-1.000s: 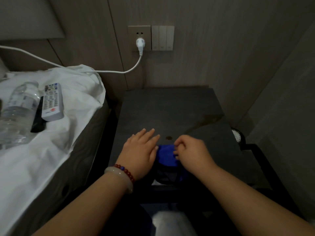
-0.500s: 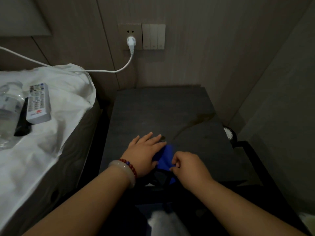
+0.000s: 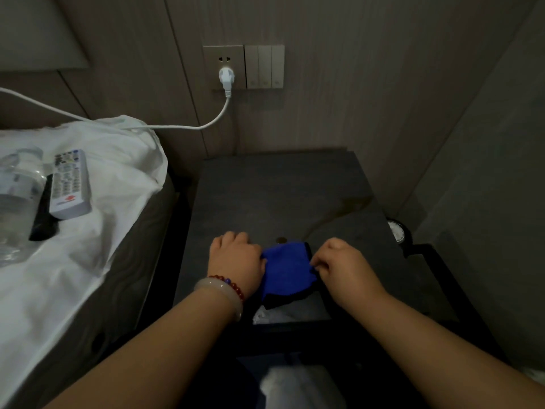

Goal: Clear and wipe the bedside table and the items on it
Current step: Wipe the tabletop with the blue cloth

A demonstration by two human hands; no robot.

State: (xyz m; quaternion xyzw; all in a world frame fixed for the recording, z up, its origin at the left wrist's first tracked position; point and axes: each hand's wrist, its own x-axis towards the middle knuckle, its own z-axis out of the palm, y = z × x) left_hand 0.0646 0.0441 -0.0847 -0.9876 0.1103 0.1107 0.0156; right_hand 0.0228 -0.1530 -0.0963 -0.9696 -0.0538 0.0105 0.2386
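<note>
— Since half a second ago, what moved?
— Left hand (image 3: pixel 236 258): its flat fingers have curled, gripping the left edge of the blue cloth (image 3: pixel 287 270), which now lies spread wider.
— And the right hand (image 3: pixel 342 261)?
— Fingers bent, pinching the cloth's right edge.
— Where is the cloth?
— Near end of the bedside table (image 3: pixel 280 187), between both hands.
— Farther off?
— Left, on the bed (image 3: pixel 103 231), a remote (image 3: pixel 69 184) beside a water bottle (image 3: pixel 17 187); on the far wall, a white plug (image 3: pixel 226 76).

fuzzy blue cloth (image 3: pixel 284 268), matt dark bedside table (image 3: pixel 274 190)
</note>
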